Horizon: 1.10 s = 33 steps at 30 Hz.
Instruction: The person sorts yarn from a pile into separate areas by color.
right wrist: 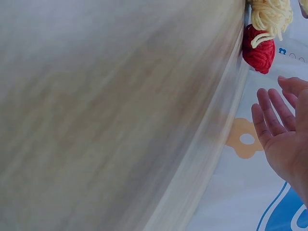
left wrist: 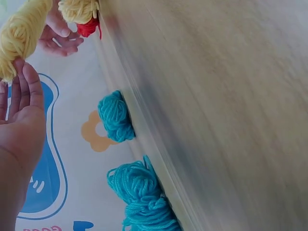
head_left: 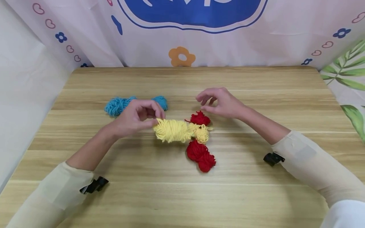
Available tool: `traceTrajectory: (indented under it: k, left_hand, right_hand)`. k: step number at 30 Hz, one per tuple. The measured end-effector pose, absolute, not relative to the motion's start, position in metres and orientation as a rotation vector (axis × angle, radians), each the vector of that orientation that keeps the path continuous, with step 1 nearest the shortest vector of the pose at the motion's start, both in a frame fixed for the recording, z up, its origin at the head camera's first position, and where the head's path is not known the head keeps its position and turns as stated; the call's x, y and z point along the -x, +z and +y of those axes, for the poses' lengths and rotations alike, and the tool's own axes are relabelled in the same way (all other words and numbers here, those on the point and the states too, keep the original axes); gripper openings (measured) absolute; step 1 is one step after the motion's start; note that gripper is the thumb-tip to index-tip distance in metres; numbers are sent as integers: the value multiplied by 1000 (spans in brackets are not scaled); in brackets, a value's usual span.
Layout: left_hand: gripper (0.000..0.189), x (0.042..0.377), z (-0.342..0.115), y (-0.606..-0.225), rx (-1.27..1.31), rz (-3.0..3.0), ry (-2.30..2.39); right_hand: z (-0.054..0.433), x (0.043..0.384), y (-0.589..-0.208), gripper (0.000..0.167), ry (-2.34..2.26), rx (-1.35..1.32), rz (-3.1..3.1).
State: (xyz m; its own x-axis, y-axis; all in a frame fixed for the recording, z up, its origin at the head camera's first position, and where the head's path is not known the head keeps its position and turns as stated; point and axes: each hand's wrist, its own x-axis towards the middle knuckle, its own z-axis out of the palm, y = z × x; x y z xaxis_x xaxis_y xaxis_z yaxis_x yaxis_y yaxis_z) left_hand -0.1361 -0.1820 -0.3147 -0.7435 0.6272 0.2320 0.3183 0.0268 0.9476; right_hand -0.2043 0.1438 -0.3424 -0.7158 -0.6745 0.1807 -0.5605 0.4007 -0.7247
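My left hand (head_left: 139,115) pinches the left end of a long yellow yarn skein (head_left: 172,130), which looks raised over the table in the left wrist view. At the skein's right end is a smaller yellow yarn bundle (head_left: 201,134). Red yarn shows on both sides of it: a small red bundle (head_left: 200,118) behind and a longer red skein (head_left: 201,155) in front. Just beyond the small red bundle hovers my right hand (head_left: 223,103), fingers loosely bent, holding nothing. In the right wrist view its fingertips (right wrist: 262,94) are apart from the red yarn (right wrist: 260,50).
Behind my left hand lie a blue yarn skein (head_left: 117,106) and a smaller blue bundle (head_left: 161,102), partly covered by the hand in the head view. Everything is over a wood-grain table (head_left: 182,196). A printed cloth (head_left: 228,47) hangs along its back edge.
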Motion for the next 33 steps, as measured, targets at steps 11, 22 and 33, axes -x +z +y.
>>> traceTrajectory:
  k: [11,22,33]
  left_hand:
    - [4,142,-182,-313,-831,2160,1807]
    - [14,147,-178,-309,-752,2191,1884]
    - [11,152,-173,-308,-608,2284,1932]
  right_hand:
    - [149,199,-342,32,-1218,1117,2480]
    - [155,193,-343,31,-1225,1083,2469]
    - [163,184,-340,32,-1234,1084,2466]
